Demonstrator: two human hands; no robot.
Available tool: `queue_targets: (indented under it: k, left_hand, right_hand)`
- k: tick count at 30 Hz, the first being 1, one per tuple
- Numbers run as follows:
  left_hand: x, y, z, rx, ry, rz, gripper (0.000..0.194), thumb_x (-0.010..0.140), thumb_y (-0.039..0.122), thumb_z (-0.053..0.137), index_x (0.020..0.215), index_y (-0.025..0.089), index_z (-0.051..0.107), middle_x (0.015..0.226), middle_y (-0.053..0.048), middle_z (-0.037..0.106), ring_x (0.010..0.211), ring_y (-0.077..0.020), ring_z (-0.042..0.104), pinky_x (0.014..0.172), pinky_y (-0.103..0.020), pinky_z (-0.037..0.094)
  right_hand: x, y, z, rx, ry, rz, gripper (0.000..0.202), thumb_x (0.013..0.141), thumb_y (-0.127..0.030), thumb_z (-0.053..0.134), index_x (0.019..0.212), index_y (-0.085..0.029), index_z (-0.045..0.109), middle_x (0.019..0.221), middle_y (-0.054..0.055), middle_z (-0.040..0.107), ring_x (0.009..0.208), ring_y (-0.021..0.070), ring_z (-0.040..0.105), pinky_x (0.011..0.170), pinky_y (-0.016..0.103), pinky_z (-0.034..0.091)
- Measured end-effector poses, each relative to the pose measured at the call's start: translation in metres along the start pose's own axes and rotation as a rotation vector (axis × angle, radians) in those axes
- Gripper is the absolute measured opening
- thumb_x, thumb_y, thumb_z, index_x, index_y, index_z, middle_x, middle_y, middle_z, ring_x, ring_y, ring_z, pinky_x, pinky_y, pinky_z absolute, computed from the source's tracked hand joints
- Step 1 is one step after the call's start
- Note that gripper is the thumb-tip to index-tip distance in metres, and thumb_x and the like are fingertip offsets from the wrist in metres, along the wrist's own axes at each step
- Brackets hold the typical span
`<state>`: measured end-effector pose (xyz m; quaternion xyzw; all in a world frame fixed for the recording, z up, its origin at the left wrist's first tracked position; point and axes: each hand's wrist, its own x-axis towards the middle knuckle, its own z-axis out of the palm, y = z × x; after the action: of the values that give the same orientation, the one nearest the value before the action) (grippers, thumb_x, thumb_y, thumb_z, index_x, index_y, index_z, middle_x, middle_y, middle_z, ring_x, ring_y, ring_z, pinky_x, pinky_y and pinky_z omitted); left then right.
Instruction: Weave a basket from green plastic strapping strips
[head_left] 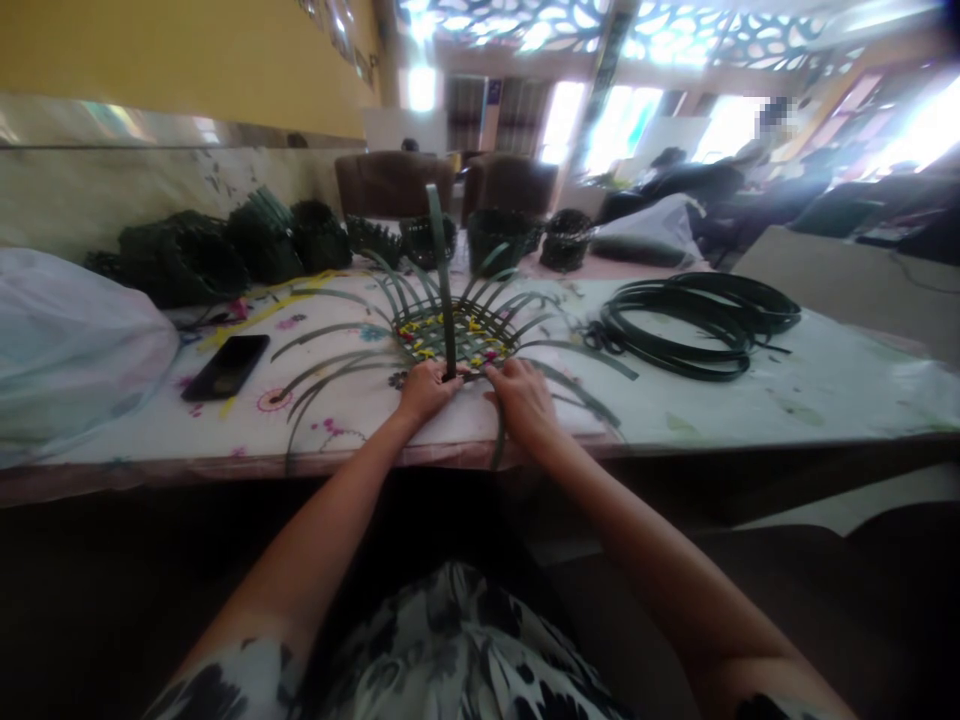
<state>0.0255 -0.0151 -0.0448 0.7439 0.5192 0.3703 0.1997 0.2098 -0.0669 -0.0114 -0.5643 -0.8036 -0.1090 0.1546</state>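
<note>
A partly woven basket [459, 330] of flat green strips, with yellow and dark red bits, lies on the patterned tablecloth, its loose strip ends fanning out around it. One strip [442, 270] stands upright at its near side. My left hand [429, 390] is closed on the near rim at the foot of that strip. Close by on the right, my right hand [523, 400] pinches the same rim, and a strip end hangs below it over the table edge.
Dark green woven baskets [491, 240] line the back of the table. A phone [227, 367] and a white plastic bag [75, 350] lie left. Scissors [602, 338] and coiled strips [682, 325] lie right. People [690, 185] are in the right background.
</note>
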Motion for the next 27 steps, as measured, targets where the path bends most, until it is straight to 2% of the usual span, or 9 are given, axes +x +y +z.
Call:
queue_targets:
  k: [2,4,7,11,18,22,27]
  left_hand:
    - [0.0,0.0,0.0,-0.026,-0.007,-0.01,0.03,0.08,0.019,0.065,0.106,0.023,0.078,0.095,-0.002,0.078,0.089,-0.0205,0.069,0.081,-0.028,0.051]
    - [0.0,-0.001,0.0,-0.072,-0.018,-0.021,0.028,0.079,0.019,0.065,0.104,0.022,0.078,0.095,-0.002,0.078,0.089,-0.0201,0.069,0.081,-0.027,0.051]
    - [0.001,-0.002,0.0,-0.122,-0.031,-0.027,0.025,0.079,0.018,0.065,0.1,0.02,0.079,0.096,-0.003,0.078,0.09,-0.02,0.07,0.082,-0.026,0.051]
    - [0.002,-0.003,-0.001,-0.053,-0.033,-0.018,0.026,0.078,0.019,0.066,0.1,0.021,0.079,0.094,-0.003,0.078,0.09,-0.0212,0.069,0.081,-0.027,0.051]
    - [0.003,-0.006,-0.001,-0.023,-0.049,0.008,0.023,0.078,0.017,0.066,0.096,0.02,0.079,0.093,-0.004,0.077,0.089,-0.0213,0.069,0.085,-0.03,0.05]
    - [0.002,-0.007,0.0,-0.047,-0.045,0.019,0.021,0.079,0.018,0.065,0.095,0.021,0.079,0.091,-0.003,0.077,0.086,-0.0199,0.069,0.083,-0.029,0.05]
    - [0.0,-0.004,-0.001,-0.041,-0.032,-0.015,0.015,0.082,0.024,0.066,0.09,0.018,0.078,0.087,-0.004,0.075,0.084,-0.0196,0.067,0.08,-0.029,0.049]
  right_hand:
    - [0.004,-0.001,0.008,0.011,0.05,0.005,0.016,0.097,-0.023,0.053,0.099,-0.02,0.069,0.103,0.009,0.062,0.1,0.0241,0.052,0.081,0.031,0.035]
    - [0.007,-0.002,0.015,0.011,0.098,-0.014,0.02,0.098,-0.02,0.05,0.088,-0.019,0.067,0.098,0.008,0.062,0.095,0.0219,0.052,0.079,0.03,0.034]
    - [0.007,-0.004,0.024,-0.011,0.135,-0.057,0.021,0.098,-0.018,0.049,0.085,-0.019,0.065,0.094,0.007,0.063,0.091,0.0212,0.052,0.075,0.03,0.033]
    - [0.007,-0.004,0.031,-0.025,0.14,-0.078,0.019,0.099,-0.019,0.048,0.087,-0.019,0.064,0.09,0.006,0.063,0.087,0.0215,0.052,0.072,0.032,0.031]
    - [0.013,-0.001,0.031,0.005,0.097,-0.087,0.018,0.098,-0.018,0.049,0.09,-0.019,0.065,0.093,0.006,0.064,0.088,0.0201,0.054,0.07,0.031,0.03]
    - [0.021,0.005,0.03,0.056,0.038,-0.176,0.019,0.099,-0.02,0.049,0.096,-0.02,0.068,0.096,0.006,0.064,0.093,0.019,0.054,0.072,0.029,0.031]
    - [0.031,0.009,0.027,0.07,-0.077,-0.252,0.021,0.098,-0.018,0.049,0.088,-0.018,0.067,0.094,0.006,0.064,0.09,0.0168,0.056,0.07,0.027,0.032]
